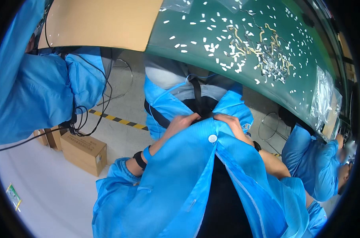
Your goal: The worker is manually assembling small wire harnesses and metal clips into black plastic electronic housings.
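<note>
Gripping the blue coat point(176, 174) collar, left hand point(180, 123) beside right hand point(231, 123).

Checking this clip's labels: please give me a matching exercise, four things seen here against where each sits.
Things:
1. white button
2. cardboard box
3. small white pieces
4. yellow-black striped tape

Places:
A. scattered over the green table
B. on the floor, running between the stools
C. on the blue coat, just below the left hand and right hand
D. standing on the floor, lower left

Pairs: 1-C, 2-D, 3-A, 4-B
</note>
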A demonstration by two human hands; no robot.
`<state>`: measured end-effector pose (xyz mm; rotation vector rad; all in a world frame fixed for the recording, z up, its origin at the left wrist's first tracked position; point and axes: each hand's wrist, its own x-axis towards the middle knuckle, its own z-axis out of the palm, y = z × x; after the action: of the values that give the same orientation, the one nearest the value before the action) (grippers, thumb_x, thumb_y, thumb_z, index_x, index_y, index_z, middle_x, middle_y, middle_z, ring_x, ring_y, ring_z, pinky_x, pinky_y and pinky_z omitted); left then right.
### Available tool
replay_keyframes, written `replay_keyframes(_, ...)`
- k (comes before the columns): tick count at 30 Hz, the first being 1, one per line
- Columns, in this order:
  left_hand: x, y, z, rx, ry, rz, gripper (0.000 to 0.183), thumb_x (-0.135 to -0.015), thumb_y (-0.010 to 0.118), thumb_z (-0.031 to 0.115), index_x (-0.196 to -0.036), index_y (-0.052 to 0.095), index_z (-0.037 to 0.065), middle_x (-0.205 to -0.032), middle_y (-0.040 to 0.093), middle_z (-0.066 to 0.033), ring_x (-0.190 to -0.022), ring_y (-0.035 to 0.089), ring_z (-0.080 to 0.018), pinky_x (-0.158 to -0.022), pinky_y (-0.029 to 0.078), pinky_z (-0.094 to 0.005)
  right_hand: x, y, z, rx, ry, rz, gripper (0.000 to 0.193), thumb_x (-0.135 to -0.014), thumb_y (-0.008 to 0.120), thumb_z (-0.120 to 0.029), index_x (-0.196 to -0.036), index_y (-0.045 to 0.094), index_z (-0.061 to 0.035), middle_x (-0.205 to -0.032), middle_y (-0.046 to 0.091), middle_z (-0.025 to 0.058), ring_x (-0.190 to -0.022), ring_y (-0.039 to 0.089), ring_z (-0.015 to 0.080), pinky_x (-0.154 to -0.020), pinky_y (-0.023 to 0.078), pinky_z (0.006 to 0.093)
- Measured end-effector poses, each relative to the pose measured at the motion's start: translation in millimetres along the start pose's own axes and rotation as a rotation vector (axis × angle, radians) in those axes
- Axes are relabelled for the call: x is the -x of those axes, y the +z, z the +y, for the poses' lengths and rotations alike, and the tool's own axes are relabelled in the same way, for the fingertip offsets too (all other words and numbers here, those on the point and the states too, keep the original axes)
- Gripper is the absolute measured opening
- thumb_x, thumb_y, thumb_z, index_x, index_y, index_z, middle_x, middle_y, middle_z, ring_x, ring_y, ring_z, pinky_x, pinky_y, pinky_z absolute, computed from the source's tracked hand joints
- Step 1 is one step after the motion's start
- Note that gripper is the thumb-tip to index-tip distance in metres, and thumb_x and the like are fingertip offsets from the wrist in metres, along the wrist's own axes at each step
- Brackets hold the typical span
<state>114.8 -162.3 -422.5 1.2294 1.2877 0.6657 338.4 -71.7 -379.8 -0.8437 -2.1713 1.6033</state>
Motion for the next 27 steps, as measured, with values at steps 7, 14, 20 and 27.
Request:
replay_keyframes(7, 17, 8, -13, -0.01, 0.082, 0.108, 0.045, -0.08, 0.072, 0.016, -0.121, 0.064, -0.003, -0.107, 0.067, -0.0211, -0.099, 0.068, -0.0367, -0.085, 0.054, -0.0417, 11, 9, 9, 0.078, 0.152, -0.034, 0.048, -0.07, 0.076, -0.017, -0.111, 0.065, 0.0036, -0.099, 0.067, 0.0202, -0.093, 0.068, 0.0375, -0.081, 0.053, 0.0384)
replay_keyframes(14, 23, 2, -15, -0.072, 0.096, 0.073, 0.043, -0.081, 0.071, 0.015, -0.118, 0.066, -0.006, -0.107, 0.067, -0.0208, -0.098, 0.069, -0.0365, -0.085, 0.055, -0.0404, 6, 2, 12, 0.066, 0.129, -0.124, 0.044, -0.073, 0.074, -0.01, -0.114, 0.064, 0.0032, -0.099, 0.066, 0.0196, -0.093, 0.068, 0.0365, -0.082, 0.053, 0.037)
replay_keyframes(20, 20, 1, -8, -0.125, 0.128, 0.036, 0.043, -0.08, 0.071, 0.016, -0.116, 0.065, -0.008, -0.11, 0.066, -0.0223, -0.098, 0.068, -0.0378, -0.085, 0.056, -0.0416, 14, 1, 21, 0.064, 0.208, -0.221, 0.047, -0.075, 0.074, -0.008, -0.118, 0.062, 0.0031, -0.104, 0.066, 0.0195, -0.097, 0.068, 0.0367, -0.086, 0.053, 0.0373)
replay_keyframes(27, 27, -11, -3, -0.205, 0.15, 0.081, 0.037, -0.081, 0.067, 0.011, -0.114, 0.064, -0.005, -0.105, 0.066, -0.022, -0.098, 0.066, -0.0388, -0.086, 0.054, -0.0431, 10, 3, 10, 0.013, 0.219, -0.15, 0.041, -0.075, 0.074, -0.006, -0.114, 0.063, -0.0005, -0.102, 0.066, 0.0173, -0.097, 0.068, 0.034, -0.083, 0.052, 0.0347)
